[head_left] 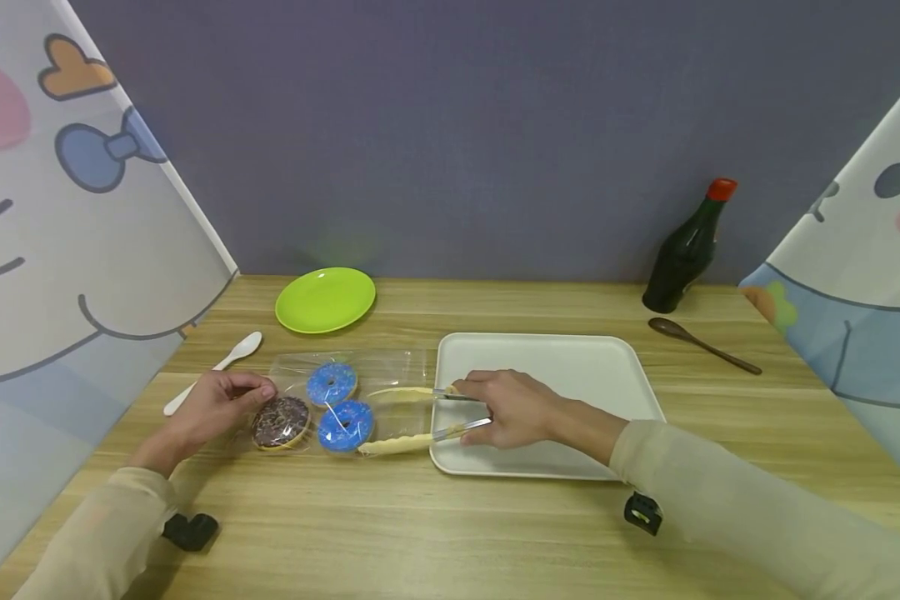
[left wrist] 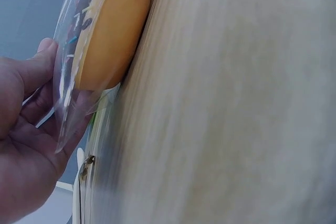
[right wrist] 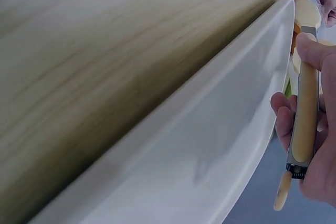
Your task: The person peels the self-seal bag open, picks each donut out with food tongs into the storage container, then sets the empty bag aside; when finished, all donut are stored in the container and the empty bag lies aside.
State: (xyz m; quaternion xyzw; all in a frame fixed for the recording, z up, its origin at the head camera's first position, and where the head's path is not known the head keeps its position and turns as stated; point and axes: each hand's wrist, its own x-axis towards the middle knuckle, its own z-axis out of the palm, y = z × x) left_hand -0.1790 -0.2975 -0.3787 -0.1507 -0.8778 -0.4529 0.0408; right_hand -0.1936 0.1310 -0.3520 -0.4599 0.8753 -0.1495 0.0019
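In the head view a clear plastic bag (head_left: 390, 365) lies flat with a chocolate donut (head_left: 281, 421) and two blue-iced donuts, one farther back (head_left: 332, 383) and one nearer (head_left: 346, 426). My left hand (head_left: 213, 408) pinches the bag's left end beside the chocolate donut; the left wrist view shows the thumb on one side of the film and fingers behind it. With my right hand (head_left: 516, 408) I grip a pair of tongs (right wrist: 305, 114) with cream-coloured tips. The tongs' arms are spread, their tips reaching over the bag's right part, near the blue donuts.
A white rectangular tray (head_left: 592, 367) lies under my right hand. Behind the bag is a green plate (head_left: 326, 300); a white spoon (head_left: 232, 357) lies at left. On the right are a dark bottle (head_left: 682, 254) with a red cap and a brown wooden spoon (head_left: 705, 343).
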